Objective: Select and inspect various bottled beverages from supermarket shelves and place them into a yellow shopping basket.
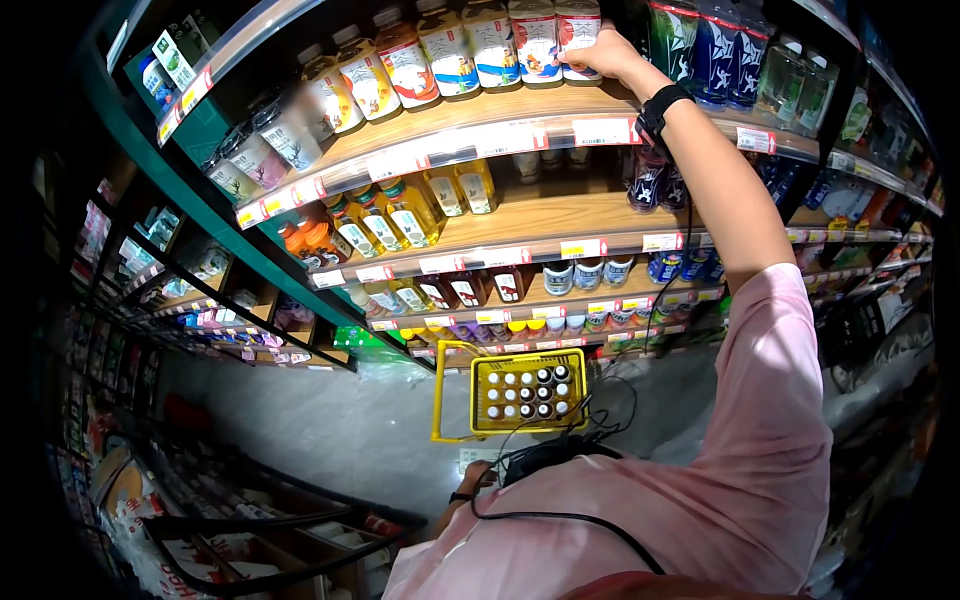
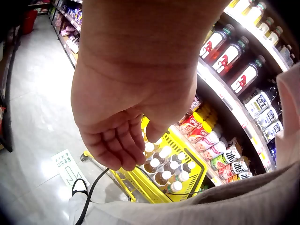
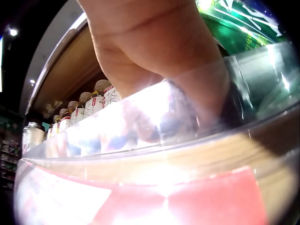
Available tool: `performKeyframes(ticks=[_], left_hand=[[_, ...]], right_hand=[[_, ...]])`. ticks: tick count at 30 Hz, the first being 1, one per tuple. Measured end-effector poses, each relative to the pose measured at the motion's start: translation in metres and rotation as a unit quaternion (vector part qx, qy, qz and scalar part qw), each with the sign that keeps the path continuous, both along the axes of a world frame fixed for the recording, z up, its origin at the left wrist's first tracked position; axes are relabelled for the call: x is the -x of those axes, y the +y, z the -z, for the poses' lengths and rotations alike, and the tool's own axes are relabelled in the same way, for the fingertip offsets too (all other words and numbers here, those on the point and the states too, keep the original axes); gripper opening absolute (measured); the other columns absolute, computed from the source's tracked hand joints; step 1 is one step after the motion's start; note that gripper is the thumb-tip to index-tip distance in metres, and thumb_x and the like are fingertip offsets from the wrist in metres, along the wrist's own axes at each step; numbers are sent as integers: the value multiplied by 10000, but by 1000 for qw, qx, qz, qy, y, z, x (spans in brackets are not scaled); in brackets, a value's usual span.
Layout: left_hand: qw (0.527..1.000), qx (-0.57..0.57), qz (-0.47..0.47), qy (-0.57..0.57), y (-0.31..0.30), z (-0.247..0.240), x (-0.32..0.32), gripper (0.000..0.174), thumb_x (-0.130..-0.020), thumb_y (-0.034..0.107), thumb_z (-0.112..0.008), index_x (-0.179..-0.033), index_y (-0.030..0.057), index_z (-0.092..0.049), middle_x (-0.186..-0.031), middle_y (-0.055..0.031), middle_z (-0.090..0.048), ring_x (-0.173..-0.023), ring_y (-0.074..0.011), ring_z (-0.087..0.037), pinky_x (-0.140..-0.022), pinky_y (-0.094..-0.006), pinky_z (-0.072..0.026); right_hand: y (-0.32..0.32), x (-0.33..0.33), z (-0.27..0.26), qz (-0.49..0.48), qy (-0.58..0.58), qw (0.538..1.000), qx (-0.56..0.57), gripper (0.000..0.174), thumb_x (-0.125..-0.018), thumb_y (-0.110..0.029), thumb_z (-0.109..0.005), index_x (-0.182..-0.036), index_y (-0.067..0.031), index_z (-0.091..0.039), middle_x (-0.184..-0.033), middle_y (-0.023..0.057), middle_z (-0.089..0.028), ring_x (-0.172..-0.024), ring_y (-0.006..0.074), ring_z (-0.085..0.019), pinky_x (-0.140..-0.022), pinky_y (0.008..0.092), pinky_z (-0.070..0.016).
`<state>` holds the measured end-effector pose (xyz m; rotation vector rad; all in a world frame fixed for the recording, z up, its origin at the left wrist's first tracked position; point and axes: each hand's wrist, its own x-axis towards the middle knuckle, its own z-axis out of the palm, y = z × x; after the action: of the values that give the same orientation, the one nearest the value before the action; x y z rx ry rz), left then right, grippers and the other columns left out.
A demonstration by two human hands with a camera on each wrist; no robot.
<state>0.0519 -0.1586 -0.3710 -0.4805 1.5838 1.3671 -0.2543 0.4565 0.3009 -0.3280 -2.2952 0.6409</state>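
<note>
On the upper shelf in the head view, my right hand (image 1: 606,56) grips the rightmost tea bottle (image 1: 577,34), its thumb across the white label and its other fingers hidden. Similar bottles (image 1: 448,57) stand in a row to the left. In the right wrist view, the hand (image 3: 157,58) reaches behind a clear shelf guard (image 3: 70,151), its fingertips blurred. My left hand (image 1: 480,477) hangs low by the body; in the left wrist view this hand (image 2: 124,112) has loosely curled fingers and holds nothing. Beyond it is a yellow basket (image 2: 198,179) holding several capped bottles.
The yellow basket (image 1: 583,400) has a long handle (image 1: 437,400) at its left. Lower shelves carry juice bottles (image 1: 408,215) and cans (image 1: 588,273). Blue-labelled bottles (image 1: 714,50) stand right of my right hand. Black cables (image 1: 600,415) hang near the basket. Another shelf unit runs along the left.
</note>
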Motion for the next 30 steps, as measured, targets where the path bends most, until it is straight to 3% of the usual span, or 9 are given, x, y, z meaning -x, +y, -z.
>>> performKeyframes(ticks=[8, 12, 17, 18, 20, 21, 24, 28, 30], left_hand=[[998, -35, 29, 53, -3, 17, -4, 241, -948, 246, -579, -1103, 62, -604, -865, -107, -709, -700, -203, -691, -567, -336, -559], [1000, 25, 17, 4, 2, 4, -2, 229, -958, 215, -569, -1118, 52, -587, -866, -107, -708, -718, -199, -695, -578, -327, -564], [999, 2, 29, 23, 0, 10, -4, 220, -960, 207, -566, -1112, 51, -590, -868, -106, -706, -720, -199, -695, -582, -327, -566], [999, 0, 30, 25, -1, 10, -5, 218, -960, 205, -565, -1111, 51, -591, -868, -106, -706, -720, -199, -695, -582, -327, -567], [999, -5, 29, 27, -1, 11, -3, 214, -961, 202, -564, -1109, 50, -592, -869, -105, -706, -721, -198, -695, -584, -327, -567], [999, -7, 28, 28, -1, 13, -2, 212, -961, 201, -563, -1108, 50, -593, -870, -105, -705, -721, -198, -695, -585, -327, -568], [999, -14, 19, 27, -1, 13, -1, 206, -963, 196, -561, -1104, 50, -595, -871, -104, -705, -722, -198, -695, -587, -327, -569], [999, -41, -19, 20, -1, 17, 0, 199, -964, 189, -558, -1100, 49, -598, -873, -104, -704, -723, -197, -695, -590, -327, -570], [996, -19, 55, 69, 0, 13, -1, 166, -949, 160, -564, -1054, 43, -618, -885, -94, -700, -732, -193, -697, -604, -330, -579]], right_hand=[[8, 10, 9, -52, 16, 998, 15, 678, -690, -307, -879, -1140, 76, -545, -870, 119, -699, -821, 165, -673, -773, 303, -536], [-23, -16, 6, 22, 54, 998, 16, 409, -776, -273, -826, -976, 41, -658, -854, 80, -696, -796, 124, -649, -741, 277, -514], [-54, -35, 15, 189, 260, 916, -240, 925, -701, -415, -840, -1405, 18, -424, -1122, 248, -667, -932, 302, -695, -840, 333, -556], [-73, -53, 8, 189, 260, 916, -240, 925, -701, -415, -840, -1405, 18, -424, -1122, 248, -667, -932, 302, -695, -840, 333, -556], [-112, -98, -19, -31, 206, 971, -114, 660, -759, -118, -696, -1349, 10, -430, -1267, 233, -505, -1129, 398, -526, -920, 401, -506], [-98, -85, -15, 0, 222, 953, -207, 592, -766, -131, -660, -1307, 11, -463, -1233, 245, -498, -1070, 417, -567, -883, 437, -521], [-95, -81, -41, 122, 112, 977, -132, 560, -796, -155, -619, -1306, 14, -464, -1282, 262, -475, -1103, 425, -574, -904, 473, -512], [-88, -72, -43, 123, 129, 979, -95, 551, -790, -138, -578, -1312, -4, -466, -1346, 275, -443, -1147, 444, -565, -967, 484, -491], [-89, -72, -44, 96, 135, 982, -85, 572, -787, -136, -574, -1333, -19, -450, -1363, 273, -430, -1154, 452, -557, -976, 481, -487]])
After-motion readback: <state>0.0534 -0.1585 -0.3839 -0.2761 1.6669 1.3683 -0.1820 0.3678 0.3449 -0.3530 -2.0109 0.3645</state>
